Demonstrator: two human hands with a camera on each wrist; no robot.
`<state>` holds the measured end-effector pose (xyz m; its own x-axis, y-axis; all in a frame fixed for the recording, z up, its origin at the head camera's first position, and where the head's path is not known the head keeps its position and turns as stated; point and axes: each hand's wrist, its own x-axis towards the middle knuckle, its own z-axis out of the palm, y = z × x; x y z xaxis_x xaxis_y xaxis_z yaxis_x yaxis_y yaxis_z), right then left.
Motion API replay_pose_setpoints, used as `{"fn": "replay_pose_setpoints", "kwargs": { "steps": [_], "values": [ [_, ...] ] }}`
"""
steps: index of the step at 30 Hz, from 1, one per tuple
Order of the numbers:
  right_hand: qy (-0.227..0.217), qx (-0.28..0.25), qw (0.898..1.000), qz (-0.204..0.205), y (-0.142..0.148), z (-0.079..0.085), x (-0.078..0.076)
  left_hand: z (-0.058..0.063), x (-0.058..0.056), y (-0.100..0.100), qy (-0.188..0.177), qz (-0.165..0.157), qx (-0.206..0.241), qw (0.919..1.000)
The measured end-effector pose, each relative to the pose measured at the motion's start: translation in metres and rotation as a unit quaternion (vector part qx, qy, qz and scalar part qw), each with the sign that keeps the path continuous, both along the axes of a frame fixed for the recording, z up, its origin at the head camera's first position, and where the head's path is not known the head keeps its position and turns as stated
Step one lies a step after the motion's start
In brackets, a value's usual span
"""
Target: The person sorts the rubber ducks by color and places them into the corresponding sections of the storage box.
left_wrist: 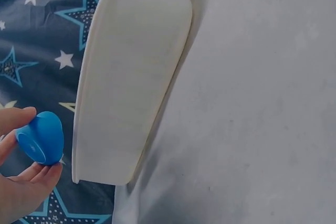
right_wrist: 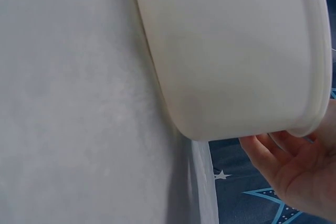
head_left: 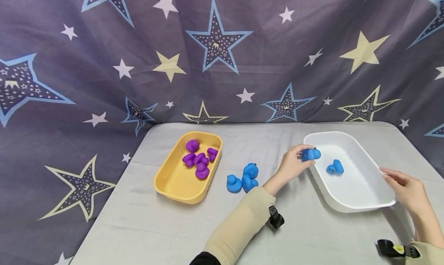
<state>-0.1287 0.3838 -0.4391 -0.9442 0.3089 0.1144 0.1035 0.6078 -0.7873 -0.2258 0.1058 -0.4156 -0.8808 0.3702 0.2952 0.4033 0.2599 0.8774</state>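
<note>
While the left hand [head_left: 293,162] pinches a blue duck [head_left: 311,154] between thumb and fingers [left_wrist: 50,176] above the left rim of a white tray [head_left: 364,189], the right hand [head_left: 406,188] grips that tray's right rim. Another blue duck [head_left: 335,167] lies inside it. Three more blue ducks [head_left: 250,170] sit clustered on the bench [head_left: 138,218], beside a yellow tray [head_left: 173,186] holding purple ducks [head_left: 202,171].

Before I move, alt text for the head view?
The left hand holds a blue duck at the left side of a white tray; the right hand holds its right side, and another blue duck lies inside. Left of it are three more blue ducks, then a yellow tray of purple ducks.
</note>
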Motion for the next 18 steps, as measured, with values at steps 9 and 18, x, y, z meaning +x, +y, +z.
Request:
{"fn": "replay_pose_setpoints", "kwargs": {
  "steps": [9,18],
  "values": [
    [-0.001,0.003,1.0,-0.002,0.002,-0.002,-0.001,0.0,-0.001,0.011,0.012,0.0,-0.009,0.9999],
    [-0.005,0.004,1.0,0.0,0.008,-0.008,-0.004,0.001,-0.001,0.018,-0.002,0.012,0.013,0.9998]
  ]
}}
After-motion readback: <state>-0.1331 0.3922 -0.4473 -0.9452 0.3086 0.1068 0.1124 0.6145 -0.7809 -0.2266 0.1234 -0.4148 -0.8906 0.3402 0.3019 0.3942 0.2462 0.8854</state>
